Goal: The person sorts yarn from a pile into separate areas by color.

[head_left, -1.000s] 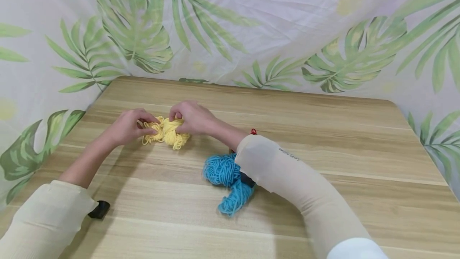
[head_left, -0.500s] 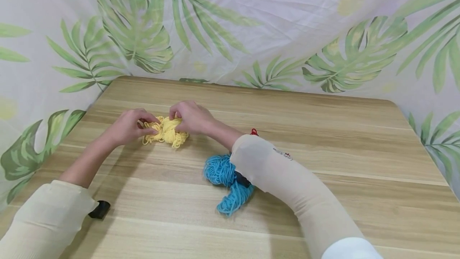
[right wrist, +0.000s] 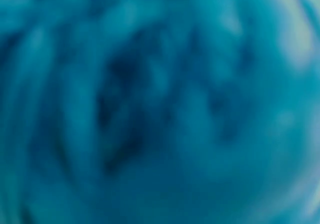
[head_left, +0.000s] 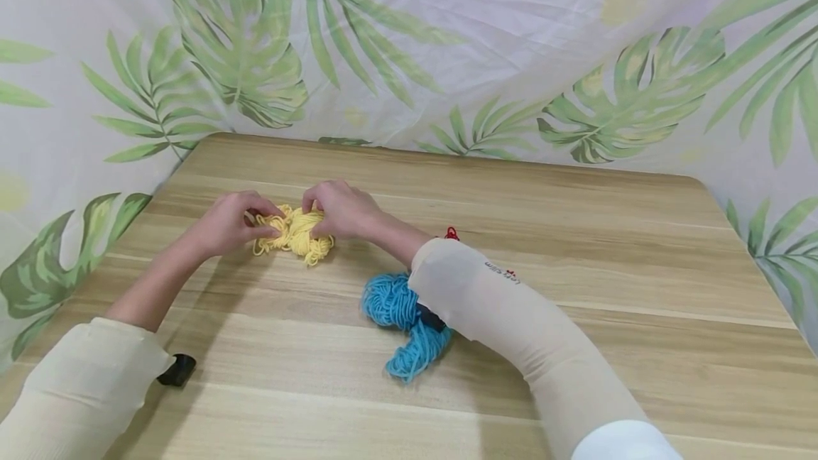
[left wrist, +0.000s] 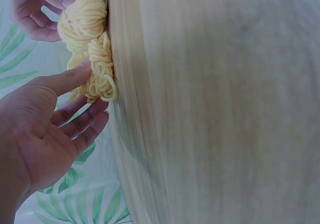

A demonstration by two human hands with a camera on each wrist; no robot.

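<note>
A skein of yellow yarn (head_left: 305,234) lies on the table at the left, with loose loops at both ends. My left hand (head_left: 230,224) pinches its left end; in the left wrist view the thumb (left wrist: 75,78) presses on the yarn (left wrist: 85,26) from one side and the fingers lie at the other. At the right part of the skein, my right hand (head_left: 345,210) grips it between thumb and fingers. A skein of blue yarn (head_left: 391,302) lies below my right forearm, which partly covers it. Blurred blue yarn (right wrist: 160,108) fills the right wrist view.
Behind my right sleeve (head_left: 486,289), a small red looped thing (head_left: 451,233) shows, mostly hidden. A black object (head_left: 177,370) sits at my left cuff. The wooden table (head_left: 607,247) ends at a leaf-patterned cloth (head_left: 396,41) behind it.
My right forearm has shifted slightly to the left, and the right end of the yellow yarn has moved in a little. My left hand stays in place. The blue yarn barely differs.
</note>
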